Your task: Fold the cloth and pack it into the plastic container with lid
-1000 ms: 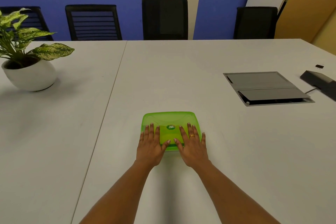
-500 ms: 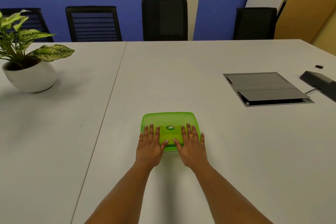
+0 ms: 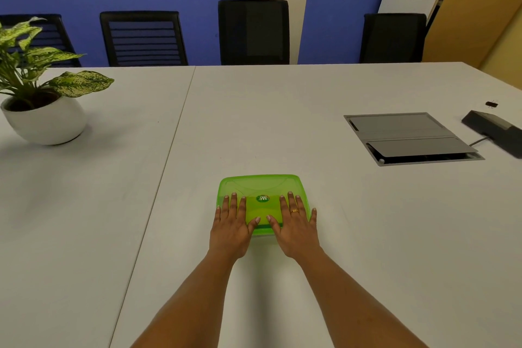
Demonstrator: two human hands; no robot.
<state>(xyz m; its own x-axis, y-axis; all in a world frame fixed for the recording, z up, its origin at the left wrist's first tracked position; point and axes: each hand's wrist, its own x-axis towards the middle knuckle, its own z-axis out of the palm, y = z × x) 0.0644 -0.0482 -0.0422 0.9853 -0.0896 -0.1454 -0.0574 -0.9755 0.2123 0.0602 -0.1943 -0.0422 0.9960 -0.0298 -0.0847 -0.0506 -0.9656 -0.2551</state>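
A green translucent plastic container [image 3: 261,186] with its lid on lies flat on the white table in front of me. A darker folded shape shows through the lid, probably the cloth; I cannot tell for sure. My left hand [image 3: 231,223] lies palm down on the lid's near left part, fingers spread. Flat on the near right part rests my right hand [image 3: 295,223], with a ring on one finger. Neither hand grips anything.
A potted plant in a white bowl [image 3: 45,118] stands at the far left. A grey cable hatch [image 3: 409,137] is set into the table at the right, with a dark device [image 3: 497,130] beyond it. Black chairs [image 3: 254,31] line the far edge.
Both hands stay flat on the lid; they have hardly shifted. The container has not moved.
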